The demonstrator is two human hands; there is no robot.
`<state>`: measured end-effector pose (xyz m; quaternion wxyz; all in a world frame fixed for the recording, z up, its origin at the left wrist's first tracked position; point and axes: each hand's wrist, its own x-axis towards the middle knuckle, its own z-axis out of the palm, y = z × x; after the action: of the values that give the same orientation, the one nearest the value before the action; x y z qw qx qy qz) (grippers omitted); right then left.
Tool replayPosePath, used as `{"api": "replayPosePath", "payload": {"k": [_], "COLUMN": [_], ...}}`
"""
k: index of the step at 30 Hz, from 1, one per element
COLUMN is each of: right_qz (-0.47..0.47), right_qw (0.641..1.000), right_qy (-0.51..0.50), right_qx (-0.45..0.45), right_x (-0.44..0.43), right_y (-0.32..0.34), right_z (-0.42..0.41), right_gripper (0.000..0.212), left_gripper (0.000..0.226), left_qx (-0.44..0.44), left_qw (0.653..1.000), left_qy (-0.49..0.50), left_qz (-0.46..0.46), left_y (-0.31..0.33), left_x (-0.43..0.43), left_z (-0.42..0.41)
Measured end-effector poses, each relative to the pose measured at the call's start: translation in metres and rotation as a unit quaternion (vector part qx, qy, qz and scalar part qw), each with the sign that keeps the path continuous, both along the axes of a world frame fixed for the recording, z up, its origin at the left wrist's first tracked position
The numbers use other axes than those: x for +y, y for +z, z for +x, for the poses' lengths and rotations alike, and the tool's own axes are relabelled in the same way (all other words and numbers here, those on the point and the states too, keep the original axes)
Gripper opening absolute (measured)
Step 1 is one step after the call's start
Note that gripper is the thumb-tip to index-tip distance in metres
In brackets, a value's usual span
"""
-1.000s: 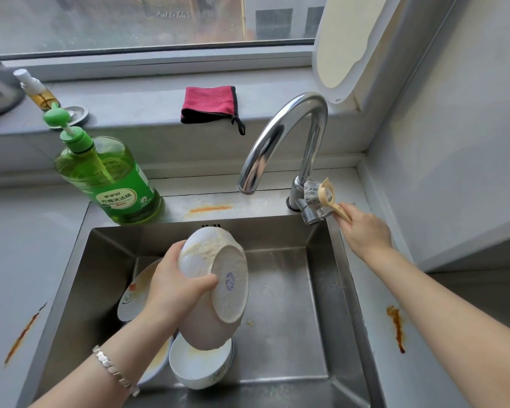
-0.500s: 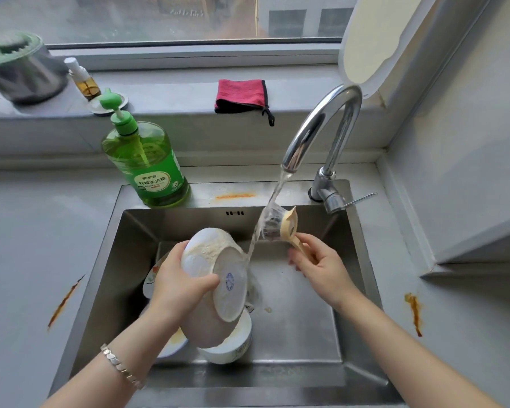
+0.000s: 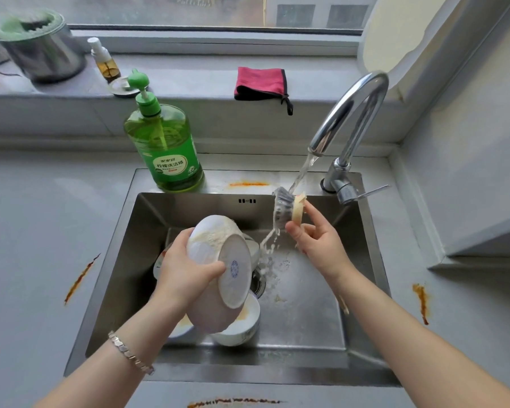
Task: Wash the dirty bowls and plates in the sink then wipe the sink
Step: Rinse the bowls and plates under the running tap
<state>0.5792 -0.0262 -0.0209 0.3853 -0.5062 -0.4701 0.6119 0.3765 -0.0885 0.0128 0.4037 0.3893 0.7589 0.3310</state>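
My left hand (image 3: 186, 275) grips a white bowl (image 3: 218, 278), tilted with its foot ring toward me, over the steel sink (image 3: 124, 260). My right hand (image 3: 315, 240) pinches the handle of a steel-wool scrubbing brush (image 3: 284, 210) and holds it under the water running from the tap (image 3: 351, 113). Water splashes off the brush onto the sink floor. Below the held bowl sit another white bowl (image 3: 242, 328) with orange residue and a plate (image 3: 159, 266), both partly hidden.
A green dish soap bottle (image 3: 165, 148) stands at the sink's back left rim. A red cloth (image 3: 261, 82) lies on the windowsill, with a spray bottle (image 3: 105, 60) and a metal pot (image 3: 39, 45) further left. Orange stains mark the counter (image 3: 80, 278).
My right hand left the tap lever and brought the brush under the tap; water started running and now hits the brush. The bowl in my left hand has stayed tilted.
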Motion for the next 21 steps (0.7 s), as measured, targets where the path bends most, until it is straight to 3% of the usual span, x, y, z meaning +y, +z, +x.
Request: {"api": "replayPosePath", "payload": {"k": [5, 8, 12, 18, 21], "right_qz": [0.021, 0.009, -0.047, -0.048, -0.06], "right_qw": [1.0, 0.999, 0.996, 0.999, 0.997], "right_qy": [0.019, 0.031, 0.018, -0.007, -0.015], "right_qx": [-0.011, -0.019, 0.07, -0.016, -0.045], "right_x": [0.006, 0.013, 0.021, 0.028, 0.032], "right_y": [0.005, 0.011, 0.022, 0.013, 0.007], "right_z": [-0.005, -0.011, -0.019, -0.03, -0.03], "right_gripper": [0.025, 0.025, 0.027, 0.018, 0.024], "left_gripper": [0.053, 0.053, 0.052, 0.053, 0.053], "left_qx": [-0.001, -0.004, -0.01, -0.002, -0.003], "left_qw": [1.0, 1.0, 1.0, 1.0, 1.0], "left_qy": [-0.001, 0.001, 0.006, 0.0, -0.001], "left_qz": [-0.005, -0.007, -0.007, -0.014, -0.015], "left_y": [-0.005, -0.006, -0.006, -0.009, -0.009], "left_x": [0.001, 0.001, 0.003, 0.009, 0.013], "left_z": [0.0, 0.001, -0.001, -0.001, -0.001]}}
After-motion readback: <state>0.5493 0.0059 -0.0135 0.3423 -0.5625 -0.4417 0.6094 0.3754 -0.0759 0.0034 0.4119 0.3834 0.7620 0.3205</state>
